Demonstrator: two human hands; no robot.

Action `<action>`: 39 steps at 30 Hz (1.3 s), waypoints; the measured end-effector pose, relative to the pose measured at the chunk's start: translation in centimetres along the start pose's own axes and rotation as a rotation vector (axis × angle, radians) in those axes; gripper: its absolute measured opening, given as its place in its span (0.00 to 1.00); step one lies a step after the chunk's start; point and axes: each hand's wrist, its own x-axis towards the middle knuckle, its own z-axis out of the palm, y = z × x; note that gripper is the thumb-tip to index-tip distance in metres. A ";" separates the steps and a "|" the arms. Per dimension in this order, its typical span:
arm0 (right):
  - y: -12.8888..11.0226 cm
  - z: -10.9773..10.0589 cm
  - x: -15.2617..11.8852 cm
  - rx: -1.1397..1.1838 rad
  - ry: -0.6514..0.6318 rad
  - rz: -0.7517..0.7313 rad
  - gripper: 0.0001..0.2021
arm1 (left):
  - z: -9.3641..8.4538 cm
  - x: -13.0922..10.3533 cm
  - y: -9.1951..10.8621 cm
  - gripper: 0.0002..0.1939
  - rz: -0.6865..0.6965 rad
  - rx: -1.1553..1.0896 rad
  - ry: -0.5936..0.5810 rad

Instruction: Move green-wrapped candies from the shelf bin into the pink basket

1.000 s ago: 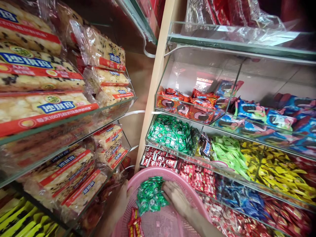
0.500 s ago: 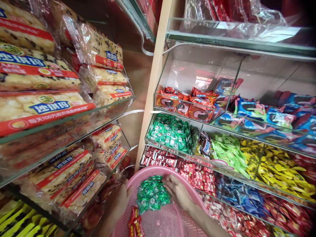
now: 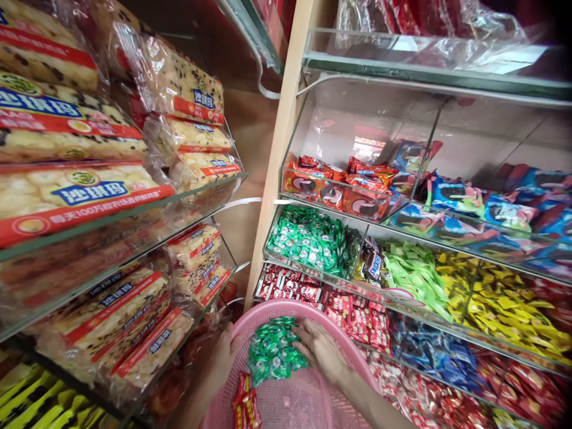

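My left hand (image 3: pixel 226 351) grips the rim of the basket (image 3: pixel 286 307); fingertips partly hidden. My right hand (image 3: pixel 322 353), fingers spread, is at the green packets (image 3: pixel 273 350) inside; contact unclear. Red packets (image 3: pixel 245 402) lie nearer me. Shelves (image 3: pixel 313 275) of sweets stand beyond.

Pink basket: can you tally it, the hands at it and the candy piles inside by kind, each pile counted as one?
Pink basket: 1
Left hand and right hand: 2
Green candy pile: 1
Red candy pile: 1
Total: 5
Single candies overlap too much to count.
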 end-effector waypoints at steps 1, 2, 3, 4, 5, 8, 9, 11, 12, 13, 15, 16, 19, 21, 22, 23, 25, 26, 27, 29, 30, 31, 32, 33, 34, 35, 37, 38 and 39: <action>-0.1 -0.1 0.1 -0.021 -0.013 -0.005 0.13 | 0.0 0.0 0.0 0.18 0.001 0.001 -0.003; -0.2 -0.3 0.3 -0.054 -0.035 -0.013 0.13 | -0.1 0.0 0.0 0.18 0.001 0.003 -0.007; -0.4 -0.5 0.5 -0.088 -0.062 -0.022 0.12 | -0.1 0.0 0.0 0.19 0.001 0.005 -0.012; -0.6 -0.7 0.7 -0.109 -0.082 -0.025 0.12 | -0.1 0.0 0.0 0.19 -0.001 0.009 -0.017; -0.8 -0.8 0.9 -0.125 -0.099 -0.025 0.12 | 0.0 0.1 0.0 0.19 -0.002 0.011 -0.019; -0.9 -0.9 1.3 -0.153 -0.130 -0.015 0.13 | 0.2 0.2 -0.2 0.20 -0.002 0.011 -0.014; -0.9 -0.8 1.4 -0.155 -0.136 -0.007 0.13 | 0.3 0.2 -0.2 0.20 -0.001 0.008 -0.014; -0.8 -0.6 1.4 -0.149 -0.143 0.007 0.13 | 0.4 0.2 -0.3 0.20 -0.003 0.006 -0.017; -0.8 -0.6 1.4 -0.146 -0.143 0.008 0.13 | 0.4 0.2 -0.3 0.20 -0.006 0.008 -0.020; -1.0 -0.8 1.4 -0.141 -0.135 0.005 0.13 | 0.4 0.2 -0.3 0.20 -0.006 0.012 -0.020; -1.8 -1.6 1.9 -0.122 -0.110 -0.018 0.14 | 0.2 0.2 -0.3 0.20 -0.005 0.018 -0.021; -2.5 -2.4 2.3 -0.107 -0.092 -0.037 0.14 | 0.1 0.2 -0.2 0.20 -0.002 0.020 -0.022; -4.9 -5.6 4.9 -0.052 -0.012 -0.119 0.13 | -0.2 0.1 0.0 0.20 -0.010 0.028 -0.032; -6.3 -8.2 7.4 -0.024 0.088 -0.195 0.13 | -0.4 0.0 0.1 0.20 -0.026 0.027 -0.034; -6.7 -9.4 8.8 -0.009 0.158 -0.224 0.13 | -0.5 0.0 0.1 0.20 -0.031 0.023 -0.032; -6.9 -10.6 10.2 0.002 0.210 -0.237 0.13 | -0.5 0.0 0.1 0.20 -0.031 0.017 -0.031; -6.6 -12.7 13.0 -0.022 0.278 -0.233 0.13 | -0.4 0.0 0.1 0.21 -0.032 0.010 -0.031; -6.2 -13.5 14.3 -0.058 0.281 -0.213 0.13 | -0.3 0.1 0.1 0.21 -0.033 0.009 -0.035; -5.7 -14.2 15.5 -0.103 0.271 -0.182 0.13 | -0.2 0.1 0.0 0.21 -0.035 0.007 -0.034; -4.5 -15.0 17.7 -0.204 0.223 -0.114 0.14 | 0.2 0.2 -0.2 0.21 -0.037 -0.008 -0.031; -4.0 -15.2 18.7 -0.250 0.196 -0.080 0.15 | 0.4 0.2 -0.3 0.21 -0.033 -0.023 -0.017; -3.6 -15.2 19.6 -0.285 0.167 -0.047 0.15 | 0.5 0.2 -0.4 0.21 -0.033 -0.028 -0.024; -3.4 -15.2 20.3 -0.311 0.141 -0.014 0.16 | 0.6 0.3 -0.5 0.20 -0.034 -0.025 -0.029; -3.4 -15.1 21.1 -0.330 0.119 0.022 0.16 | 0.7 0.3 -0.5 0.20 -0.040 -0.019 -0.029; -3.5 -14.9 21.7 -0.344 0.103 0.061 0.16 | 0.7 0.3 -0.5 0.20 -0.046 -0.014 -0.039; -3.7 -14.7 22.2 -0.359 0.092 0.104 0.16 | 0.6 0.3 -0.4 0.20 -0.050 -0.010 -0.043; -4.4 -14.3 23.1 -0.402 0.086 0.189 0.18 | 0.5 0.3 -0.3 0.20 -0.053 -0.016 -0.051; -4.8 -14.1 23.4 -0.429 0.083 0.220 0.20 | 0.4 0.3 -0.2 0.20 -0.053 -0.021 -0.051; -5.2 -14.0 23.6 -0.453 0.076 0.237 0.21 | 0.3 0.3 -0.1 0.21 -0.053 -0.025 -0.049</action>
